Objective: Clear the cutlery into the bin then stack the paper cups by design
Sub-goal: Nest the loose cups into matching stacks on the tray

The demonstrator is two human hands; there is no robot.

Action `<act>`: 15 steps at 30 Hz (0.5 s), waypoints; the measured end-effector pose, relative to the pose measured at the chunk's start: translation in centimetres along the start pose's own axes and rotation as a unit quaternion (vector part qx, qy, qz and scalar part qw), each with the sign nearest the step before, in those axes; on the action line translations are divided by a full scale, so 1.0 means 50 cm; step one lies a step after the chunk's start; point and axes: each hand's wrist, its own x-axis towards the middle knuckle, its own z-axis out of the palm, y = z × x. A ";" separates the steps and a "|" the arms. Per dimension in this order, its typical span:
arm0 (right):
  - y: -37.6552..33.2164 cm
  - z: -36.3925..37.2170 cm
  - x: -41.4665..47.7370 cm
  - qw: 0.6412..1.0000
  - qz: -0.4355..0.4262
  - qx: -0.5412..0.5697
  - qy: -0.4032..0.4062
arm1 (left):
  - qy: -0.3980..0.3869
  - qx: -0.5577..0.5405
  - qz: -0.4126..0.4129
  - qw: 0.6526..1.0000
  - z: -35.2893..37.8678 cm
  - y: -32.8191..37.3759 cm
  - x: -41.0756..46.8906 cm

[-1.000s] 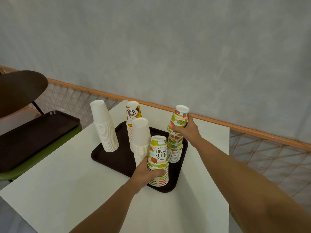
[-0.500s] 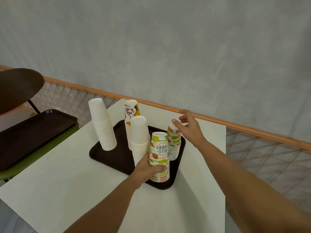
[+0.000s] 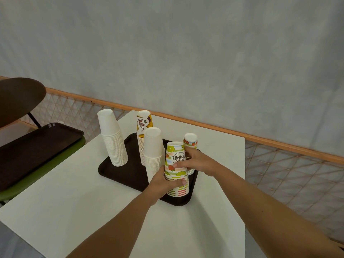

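A dark brown tray (image 3: 121, 172) on the white table (image 3: 78, 202) carries several upside-down cup stacks. The near fruit-print stack (image 3: 176, 161) reads "HELLO SUMMER". My left hand (image 3: 163, 183) grips its lower part and my right hand (image 3: 195, 161) holds its upper cup. A second fruit-print stack (image 3: 190, 140) stands just behind, partly hidden by my right hand. Two plain white stacks (image 3: 111, 138) (image 3: 153, 149) and a yellow stack with a swirl print (image 3: 143, 121) stand further left. No cutlery is in view.
An empty dark tray (image 3: 37, 146) rests on a green seat (image 3: 48, 168) to the left, beside a dark round chair back (image 3: 18, 97). An orange rail with mesh (image 3: 279, 144) runs behind the table along a grey wall.
My right hand let go of the rear fruit-print stack, after setting a cup on it, and came forward onto the near stack. My left hand stayed on that near stack.
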 end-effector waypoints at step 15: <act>-0.038 -0.042 0.013 0.988 -0.018 0.113 0.106 | 0.002 0.013 -0.034 0.999 -0.014 -0.021 -0.010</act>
